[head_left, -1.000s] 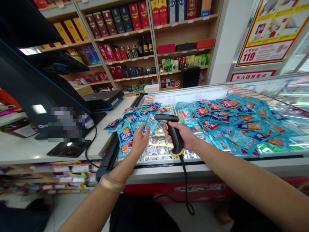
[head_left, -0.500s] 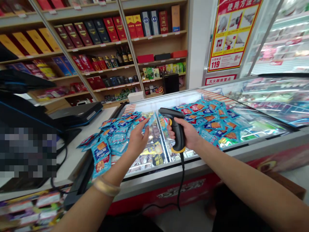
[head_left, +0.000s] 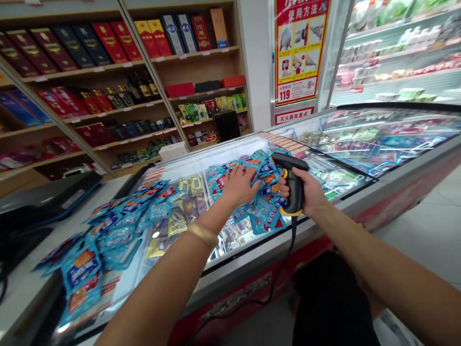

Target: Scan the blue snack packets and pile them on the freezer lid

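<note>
In my right hand [head_left: 311,194] is a black barcode scanner [head_left: 293,185] with yellow trim, its cord hanging down over the freezer's front. My left hand [head_left: 240,186], with a gold bangle on the wrist, reaches over a pile of blue snack packets [head_left: 264,211]. Its fingers are spread and its palm faces down; the fingertips are at the packets, though I cannot tell how firmly they touch. A second heap of similar blue packets [head_left: 122,228] lies to the left, spilling over the freezer's left edge.
Both heaps rest on the glass top of a chest freezer [head_left: 162,240], with frozen goods visible below. A counter [head_left: 104,192] with a dark device [head_left: 50,197] adjoins on the left. Shelves of boxed bottles [head_left: 194,53] stand behind. A red and yellow poster [head_left: 300,53] hangs at the back.
My left hand has moved from beside the left heap to the right heap, and its fingers have spread. The view has turned right. My right hand still grips the scanner.
</note>
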Available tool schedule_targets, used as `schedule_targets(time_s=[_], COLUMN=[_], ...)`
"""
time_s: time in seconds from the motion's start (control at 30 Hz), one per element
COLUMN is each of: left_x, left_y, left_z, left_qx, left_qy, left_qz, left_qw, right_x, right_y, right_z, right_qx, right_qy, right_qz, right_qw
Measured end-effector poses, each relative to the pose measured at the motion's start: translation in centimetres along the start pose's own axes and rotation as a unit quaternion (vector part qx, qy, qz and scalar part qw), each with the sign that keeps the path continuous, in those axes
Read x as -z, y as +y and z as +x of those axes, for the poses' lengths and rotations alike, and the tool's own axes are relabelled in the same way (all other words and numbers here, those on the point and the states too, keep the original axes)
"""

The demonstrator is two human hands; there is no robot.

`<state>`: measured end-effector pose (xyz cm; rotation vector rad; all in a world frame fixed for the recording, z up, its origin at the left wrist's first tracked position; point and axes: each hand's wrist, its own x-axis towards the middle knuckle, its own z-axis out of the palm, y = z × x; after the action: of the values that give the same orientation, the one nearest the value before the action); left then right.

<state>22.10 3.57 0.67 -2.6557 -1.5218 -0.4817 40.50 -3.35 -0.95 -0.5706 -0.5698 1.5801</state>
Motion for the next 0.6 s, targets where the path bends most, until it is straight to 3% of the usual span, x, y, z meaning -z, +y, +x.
schedule_targets(time_s=[0.1,0.3,0.43,0.5,0.6], left_x=[-0.2,0.7,2.2,3.1,4.3], left_y=[0.2,-2.0,-6.3,-9.2,-13.7], left_z=[-0.2,-2.4,-6.4,-9.4,-14.8], left_qx=[0.007,-0.001,0.043,0.073,0.126], left_qy=[-0.022,0.086,0.169,0.216,0.238], left_qz=[-0.001,-0.035,-0.041,-0.035,0.002], left_qw=[1.000,0.996,0.984,0.973,0.963], right_x=[0.5,-0.5,-2.6,-4.1,-6.8], right_y=[0.2,1.0,2.4,3.7,6.3], right_z=[0.1,0.3,0.3,0.4,0.5], right_qx=[0.002,0.003,-0.021,-0.041,-0.079], right_qy=[0.001,-0.015,-0.025,-0.037,-0.066], right_qz=[-0.006,-0.025,-0.027,-0.020,-0.016], right_qw=[1.000,1.000,0.999,0.998,0.995])
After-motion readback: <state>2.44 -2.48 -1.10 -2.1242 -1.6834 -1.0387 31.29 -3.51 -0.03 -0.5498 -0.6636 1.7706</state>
